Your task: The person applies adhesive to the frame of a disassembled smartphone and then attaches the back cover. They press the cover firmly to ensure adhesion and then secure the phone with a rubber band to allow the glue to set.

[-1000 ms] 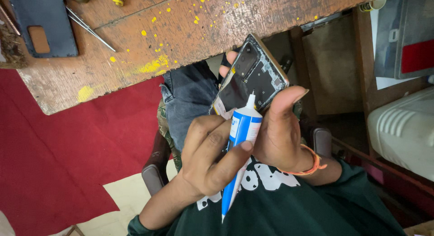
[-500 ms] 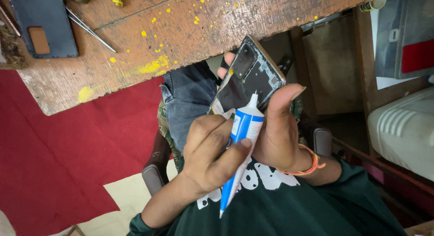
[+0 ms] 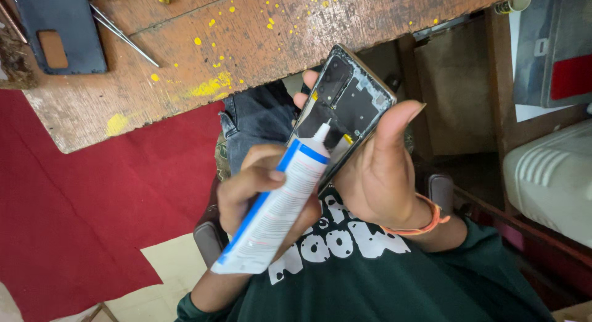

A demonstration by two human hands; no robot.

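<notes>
My right hand (image 3: pixel 382 174), with an orange band at the wrist, grips an opened phone (image 3: pixel 348 103) over my lap. The phone's back is off and its dark inner parts face me. My thumb lies along its right edge and my fingertips show past its left edge. My left hand (image 3: pixel 246 186) holds a white and blue tube (image 3: pixel 280 208) slanted up to the right. The tube's white nozzle touches the inside of the phone near its lower middle.
A worn wooden table (image 3: pixel 277 38) with yellow paint spots runs across the top. On it lie a dark blue phone back cover (image 3: pixel 61 26) and metal tweezers (image 3: pixel 123 35). Red carpet (image 3: pixel 92 205) covers the floor on the left. A white ribbed case (image 3: pixel 549 180) sits at the right.
The tube's tail has swung to the left, so it slants more, and its nozzle has slid a little left on the phone. The phone has barely moved.
</notes>
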